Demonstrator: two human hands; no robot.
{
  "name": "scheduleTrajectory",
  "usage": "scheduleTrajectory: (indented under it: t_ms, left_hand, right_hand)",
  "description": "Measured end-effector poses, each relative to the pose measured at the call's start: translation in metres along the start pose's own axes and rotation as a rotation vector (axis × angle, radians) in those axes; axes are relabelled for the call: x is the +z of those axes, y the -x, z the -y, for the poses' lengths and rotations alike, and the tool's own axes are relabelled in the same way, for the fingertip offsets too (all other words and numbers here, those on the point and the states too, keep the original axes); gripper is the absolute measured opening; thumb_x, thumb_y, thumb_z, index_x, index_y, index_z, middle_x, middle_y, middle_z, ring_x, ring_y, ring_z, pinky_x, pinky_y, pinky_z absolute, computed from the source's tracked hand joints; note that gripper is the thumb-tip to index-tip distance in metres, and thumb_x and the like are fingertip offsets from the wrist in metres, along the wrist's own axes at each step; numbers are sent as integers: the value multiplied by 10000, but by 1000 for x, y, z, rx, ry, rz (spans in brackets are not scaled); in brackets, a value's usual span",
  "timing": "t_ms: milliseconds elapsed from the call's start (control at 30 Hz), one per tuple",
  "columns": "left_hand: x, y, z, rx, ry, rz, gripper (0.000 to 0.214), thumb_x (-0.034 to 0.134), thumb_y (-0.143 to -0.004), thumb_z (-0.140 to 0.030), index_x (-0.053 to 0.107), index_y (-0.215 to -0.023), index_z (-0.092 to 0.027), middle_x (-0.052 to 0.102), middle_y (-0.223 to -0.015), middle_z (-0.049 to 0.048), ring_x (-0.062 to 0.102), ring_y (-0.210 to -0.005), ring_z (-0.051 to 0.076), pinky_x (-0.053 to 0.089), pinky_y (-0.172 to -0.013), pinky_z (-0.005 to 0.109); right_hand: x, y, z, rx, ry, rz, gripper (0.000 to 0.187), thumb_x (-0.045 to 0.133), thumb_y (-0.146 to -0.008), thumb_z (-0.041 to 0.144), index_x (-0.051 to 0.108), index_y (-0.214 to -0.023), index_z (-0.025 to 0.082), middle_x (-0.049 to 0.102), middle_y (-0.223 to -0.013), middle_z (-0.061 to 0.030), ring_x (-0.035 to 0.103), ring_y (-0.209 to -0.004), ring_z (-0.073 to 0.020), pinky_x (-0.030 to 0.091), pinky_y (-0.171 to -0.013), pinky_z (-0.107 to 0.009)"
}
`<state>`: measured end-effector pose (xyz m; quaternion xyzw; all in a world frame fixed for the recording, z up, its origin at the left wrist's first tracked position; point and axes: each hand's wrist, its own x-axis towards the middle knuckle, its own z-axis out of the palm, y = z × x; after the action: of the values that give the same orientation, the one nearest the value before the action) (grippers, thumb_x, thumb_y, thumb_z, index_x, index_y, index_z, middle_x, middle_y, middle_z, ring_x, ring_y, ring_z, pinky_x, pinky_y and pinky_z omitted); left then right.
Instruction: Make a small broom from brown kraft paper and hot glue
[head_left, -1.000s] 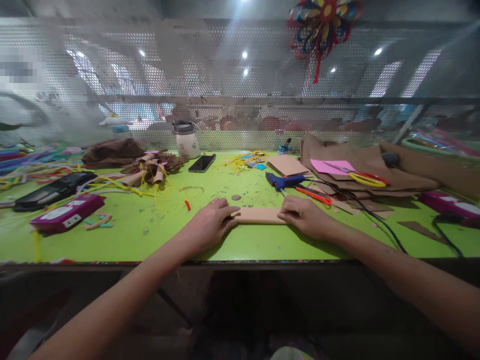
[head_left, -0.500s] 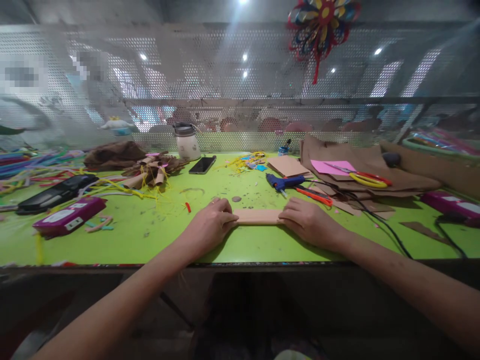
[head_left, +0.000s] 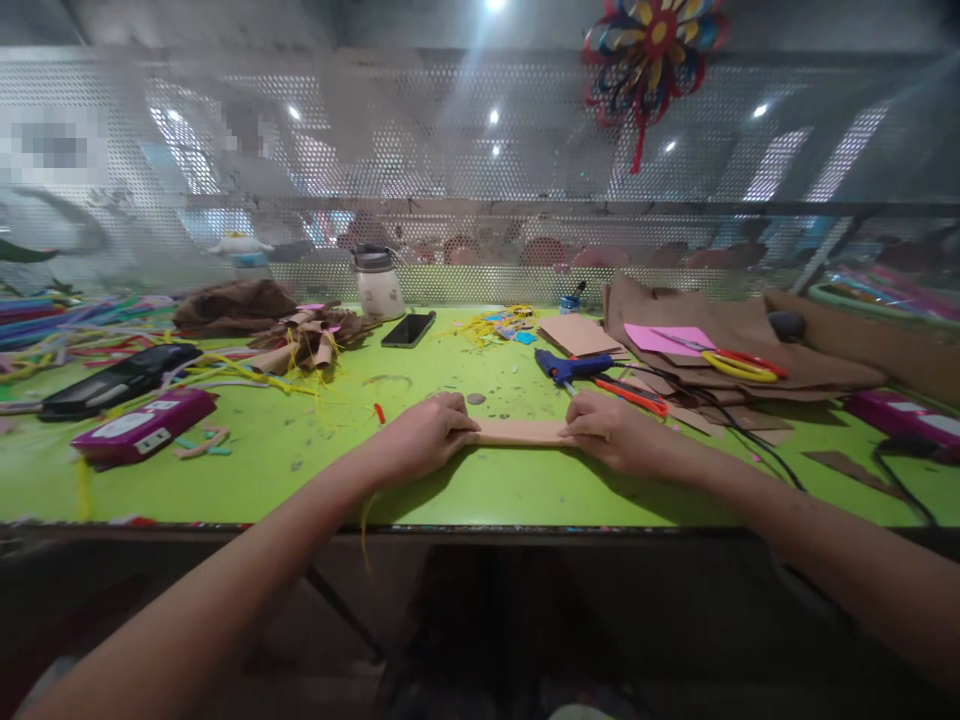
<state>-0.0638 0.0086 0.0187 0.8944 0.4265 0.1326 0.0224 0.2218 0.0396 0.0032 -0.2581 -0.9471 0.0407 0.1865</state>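
A long tan rolled strip of craft material [head_left: 521,432] lies flat on the green table [head_left: 300,470], near its front edge. My left hand [head_left: 424,440] curls over the strip's left end, fingers closed on it. My right hand [head_left: 615,432] presses on the right end, fingers bent over it. Only the middle of the strip shows between the two hands.
A blue glue gun [head_left: 570,366], an orange cutter [head_left: 630,396] and yellow scissors [head_left: 739,365] on brown sheets lie behind my right hand. A phone [head_left: 408,329], a white jar [head_left: 377,283], brown scraps [head_left: 300,340] and magenta boxes [head_left: 146,425] lie around. A perforated metal screen backs the table.
Both hands stay on the strip's ends; my left hand's fingers have curled a little more over the left end. The view has shifted slightly.
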Motion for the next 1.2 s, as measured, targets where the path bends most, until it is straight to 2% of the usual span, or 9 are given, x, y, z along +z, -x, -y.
scheduleTrajectory:
  t_ms: [133,233,333,400,533,633,800,967,1200]
  left_hand:
    - [-4,-3,-12,-108,-117,2,256,483,-880,-255,714,-966,-187,649,-843,67,602,-760,178,429,-654,268]
    - [-2,-4,-16,-205,-181,-45,246,497,-853,-257,682,-1009,-212,676,-845,54,604,-716,179,400,-596,263]
    - [0,-6,-16,-196,-229,-29,217,487,-846,-225,702,-829,-207,662,-780,53,589,-692,173,378,-573,259]
    - [1,-7,-19,-191,-273,-18,228,484,-837,-192,692,-742,-190,647,-757,62,581,-712,184,378,-577,268]
    - [1,-7,-30,-204,-337,-1,273,441,-867,-189,672,-726,-149,630,-827,90,565,-754,200,396,-593,291]
    - [2,-4,-33,-147,-366,-15,278,445,-886,-227,674,-754,-139,612,-852,100,549,-781,209,414,-623,310]
    - [7,-4,-23,-71,-366,-52,252,494,-904,-269,681,-792,-142,599,-834,81,524,-787,203,408,-651,314]
    - [9,-7,-18,-33,-379,-47,287,465,-925,-242,670,-754,-135,585,-802,84,504,-765,199,400,-648,320]
    - [10,-6,-18,-8,-349,-58,282,444,-926,-205,659,-759,-132,596,-847,107,516,-791,210,424,-678,335]
  right_hand:
    - [-10,-9,-3,30,-51,100,281,459,-924,225,692,-791,141,609,-783,-80,554,-705,-164,412,-641,-272]
    - [-15,-15,-6,133,-124,147,199,511,-884,248,688,-842,167,664,-808,-61,586,-717,-168,417,-639,-263]
    - [-15,-17,-11,236,-179,149,165,547,-851,290,673,-857,183,683,-794,-37,583,-696,-165,407,-606,-253]
    - [-12,-17,-15,248,-188,129,184,547,-848,314,666,-821,176,670,-755,-31,569,-676,-161,398,-597,-253]
    - [-4,-15,-19,202,-172,38,209,537,-854,302,658,-755,164,645,-731,-36,550,-679,-155,391,-618,-259]
    - [0,-16,-18,190,-157,-8,210,543,-851,274,647,-718,150,612,-687,-28,522,-638,-141,374,-594,-251]
    - [4,-16,-17,157,-95,-60,201,555,-853,218,637,-686,142,569,-654,-15,497,-608,-125,355,-579,-238]
    - [6,-14,-12,83,4,-122,227,529,-885,190,643,-697,132,572,-736,-54,509,-678,-147,376,-623,-258]
    - [2,-14,5,-6,202,-12,276,452,-951,234,654,-797,125,578,-780,-83,489,-742,-169,340,-645,-278]
